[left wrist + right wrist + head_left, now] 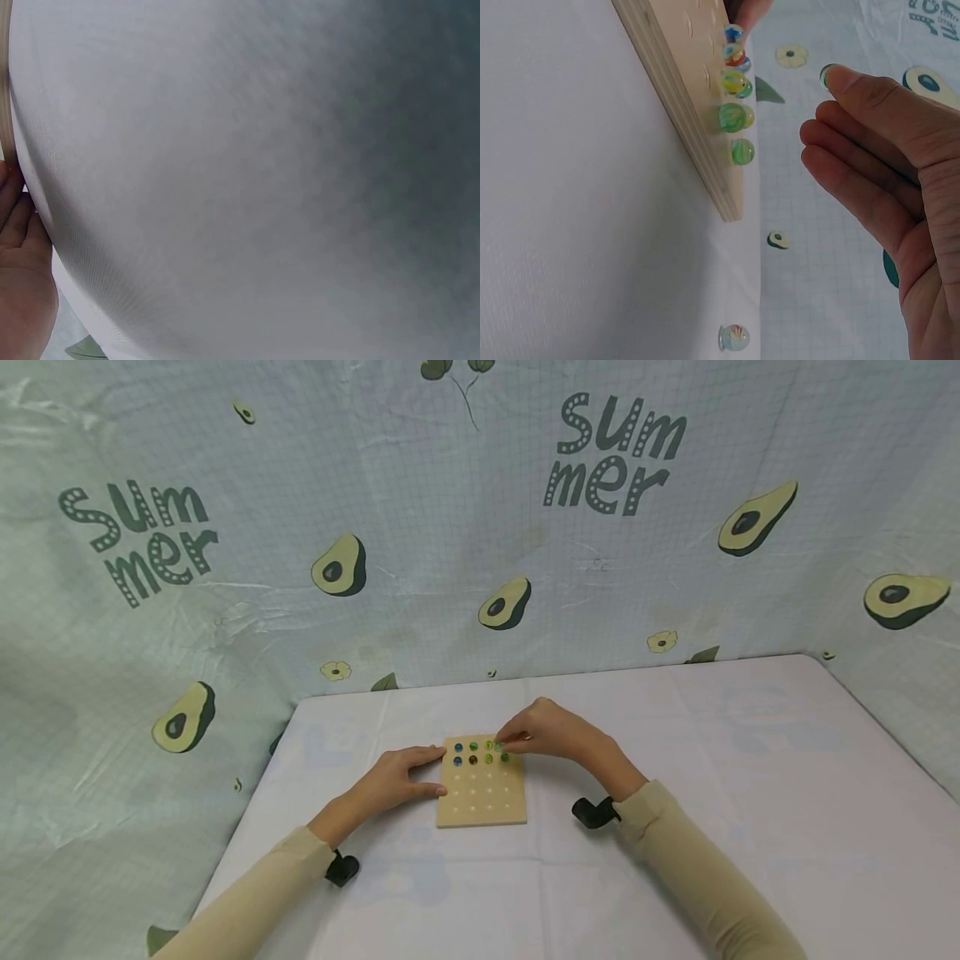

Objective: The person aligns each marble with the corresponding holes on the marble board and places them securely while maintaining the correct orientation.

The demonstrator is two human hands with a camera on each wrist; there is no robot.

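Note:
A square wooden board point(483, 820) with rows of shallow dimples lies on the table, and glass marbles fill its two far rows. My left hand point(397, 777) rests at the board's left edge, its fingertips and thumb against the side. In the left wrist view, the left hand's fingers point(21, 225) stretch to the board's edge point(6, 90). Over the far right corner is my right hand point(551, 728). The right wrist view shows it pinching a clear green marble point(826, 76) between thumb and forefinger, the other fingers loosely bent.
Blue, red, yellow and green marbles point(733, 118) sit on the board. A pale clear marble point(736, 337) lies on the white-covered table point(480, 893) beyond the board. Behind the table hangs an avocado-print cloth point(420, 510).

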